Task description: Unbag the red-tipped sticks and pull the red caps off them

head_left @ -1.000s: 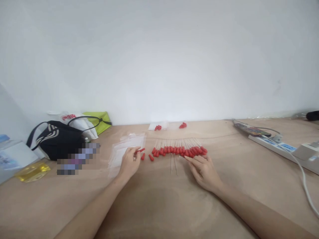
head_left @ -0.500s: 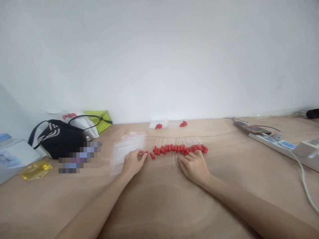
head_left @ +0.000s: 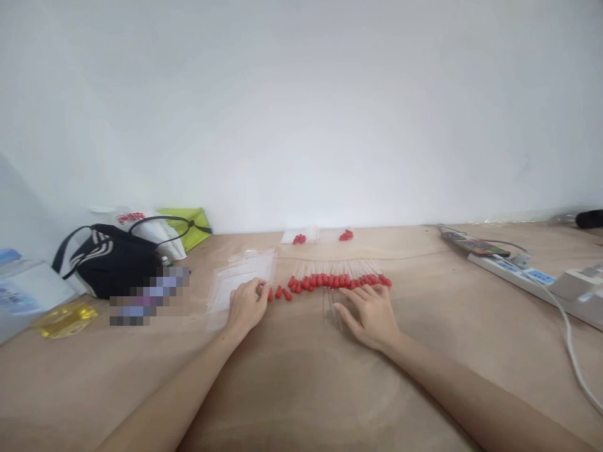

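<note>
My left hand (head_left: 248, 306) is closed with thumb and index finger around a red rubber dropper bulb (head_left: 270, 294) that rests by the fingertips. Two more loose red bulbs (head_left: 282, 292) lie just right of it. A row of glass droppers (head_left: 339, 280) with red bulbs lies side by side, tubes pointing toward the wall. My right hand (head_left: 373, 315) rests over the right front of this row, thumb and fingers apart. Near its thumb, several thin clear tubes (head_left: 325, 307) point toward me, partly hidden by the hand.
Clear zip bags (head_left: 242, 273) lie stacked beyond my left hand. Further back, small bags (head_left: 311, 235) hold more red bulbs. At left stand a black bag (head_left: 117, 257) and a yellow pouch (head_left: 66, 319). On the right are a power strip (head_left: 513, 273) and a phone (head_left: 475, 243).
My left hand has drawn slightly left, leaving another red bulb on the table. My right hand's thumb and fingers have spread apart.
</note>
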`<state>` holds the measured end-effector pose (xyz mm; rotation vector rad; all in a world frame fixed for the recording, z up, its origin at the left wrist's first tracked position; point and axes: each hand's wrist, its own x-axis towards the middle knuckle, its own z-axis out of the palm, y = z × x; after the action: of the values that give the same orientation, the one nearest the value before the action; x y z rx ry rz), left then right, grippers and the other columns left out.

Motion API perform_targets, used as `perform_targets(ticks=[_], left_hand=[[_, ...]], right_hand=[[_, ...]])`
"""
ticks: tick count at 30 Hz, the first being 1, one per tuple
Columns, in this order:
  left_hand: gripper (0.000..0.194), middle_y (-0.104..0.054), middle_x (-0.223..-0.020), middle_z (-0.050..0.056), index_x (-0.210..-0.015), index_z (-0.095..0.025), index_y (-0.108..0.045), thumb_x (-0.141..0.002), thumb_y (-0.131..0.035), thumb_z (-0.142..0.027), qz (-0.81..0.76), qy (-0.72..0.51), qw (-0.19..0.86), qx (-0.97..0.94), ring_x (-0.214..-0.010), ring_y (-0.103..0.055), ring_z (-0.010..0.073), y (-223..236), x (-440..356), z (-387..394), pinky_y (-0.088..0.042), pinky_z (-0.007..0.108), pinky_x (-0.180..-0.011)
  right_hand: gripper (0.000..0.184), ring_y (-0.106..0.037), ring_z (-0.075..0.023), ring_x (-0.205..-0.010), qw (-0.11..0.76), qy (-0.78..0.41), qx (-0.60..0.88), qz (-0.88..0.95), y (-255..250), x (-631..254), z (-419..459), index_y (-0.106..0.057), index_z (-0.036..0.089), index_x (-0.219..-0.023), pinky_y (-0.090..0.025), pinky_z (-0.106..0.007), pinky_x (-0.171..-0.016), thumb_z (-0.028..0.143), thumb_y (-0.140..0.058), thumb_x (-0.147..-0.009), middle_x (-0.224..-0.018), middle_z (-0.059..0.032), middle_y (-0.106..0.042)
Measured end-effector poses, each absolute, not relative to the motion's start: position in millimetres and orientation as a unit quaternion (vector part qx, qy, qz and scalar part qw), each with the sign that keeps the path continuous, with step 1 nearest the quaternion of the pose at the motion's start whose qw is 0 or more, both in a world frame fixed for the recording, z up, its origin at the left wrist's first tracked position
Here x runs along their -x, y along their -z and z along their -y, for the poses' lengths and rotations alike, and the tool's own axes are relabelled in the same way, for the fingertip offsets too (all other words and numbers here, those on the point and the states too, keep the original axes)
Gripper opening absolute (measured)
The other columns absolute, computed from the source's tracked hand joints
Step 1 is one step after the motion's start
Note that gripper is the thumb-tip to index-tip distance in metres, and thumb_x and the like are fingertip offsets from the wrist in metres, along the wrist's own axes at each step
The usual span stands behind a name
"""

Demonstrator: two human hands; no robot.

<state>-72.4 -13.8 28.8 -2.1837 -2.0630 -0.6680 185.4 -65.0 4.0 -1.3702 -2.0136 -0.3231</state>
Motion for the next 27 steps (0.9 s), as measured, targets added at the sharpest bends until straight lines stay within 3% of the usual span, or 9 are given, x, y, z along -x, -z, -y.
perform_targets(ticks=[10, 16, 20, 23, 27], left_hand=[[0.033, -0.061, -0.086, 0.009, -0.065, -0.023, -0.066, -0.069, -0.048, -0.050, 0.671, 0.165, 0.014, 0.722, -0.093, -0.050, 0.0296, -34, 38, -25, -0.036, 0.043, -0.078], [0.029, -0.062, -0.070, 0.009, -0.052, -0.020, -0.063, -0.068, -0.050, -0.041, 0.684, 0.169, 0.011, 0.709, -0.084, -0.053, 0.0315, -32, 32, -38, -0.038, 0.044, -0.072], [0.030, -0.061, -0.083, 0.011, -0.064, -0.018, -0.064, -0.076, -0.044, -0.036, 0.685, 0.206, 0.038, 0.697, -0.090, -0.051, 0.0300, -41, 33, -27, -0.037, 0.042, -0.075], [0.024, -0.061, -0.089, 0.007, -0.075, -0.018, -0.061, -0.080, -0.042, -0.033, 0.624, 0.237, 0.063, 0.742, -0.092, -0.050, 0.0232, -43, 29, -1, -0.035, 0.035, -0.079], [0.019, -0.062, -0.080, 0.004, -0.077, -0.018, -0.056, -0.083, -0.041, -0.028, 0.426, 0.262, 0.110, 0.859, -0.079, -0.052, 0.0196, -29, 19, 38, -0.032, 0.034, -0.072]], right_hand=[[0.022, -0.053, -0.0162, -0.075, 0.394, 0.155, 0.530, 0.735, -5, -226, 64, -0.063, 0.021, -0.081, -0.024, -0.033, -0.078, 0.029, -0.043, -0.083, -0.076, -0.0029, -0.065], [0.017, -0.052, -0.0170, -0.076, 0.376, 0.177, 0.533, 0.737, 2, -239, 58, -0.062, 0.022, -0.078, -0.023, -0.034, -0.078, 0.035, -0.051, -0.078, -0.075, -0.0011, -0.064], [0.021, -0.051, -0.0163, -0.071, 0.370, 0.180, 0.543, 0.732, 6, -241, 53, -0.058, 0.020, -0.074, -0.024, -0.033, -0.077, 0.041, -0.053, -0.076, -0.071, -0.0007, -0.061], [0.024, -0.051, -0.0165, -0.073, 0.396, 0.186, 0.533, 0.725, 7, -237, 54, -0.058, 0.019, -0.083, -0.026, -0.033, -0.076, 0.042, -0.051, -0.077, -0.078, -0.0034, -0.061], [0.046, -0.049, -0.0222, -0.091, 0.420, 0.221, 0.501, 0.724, 2, -224, 64, -0.052, 0.018, -0.109, -0.028, -0.037, -0.080, 0.048, -0.052, -0.075, -0.103, -0.0115, -0.055]])
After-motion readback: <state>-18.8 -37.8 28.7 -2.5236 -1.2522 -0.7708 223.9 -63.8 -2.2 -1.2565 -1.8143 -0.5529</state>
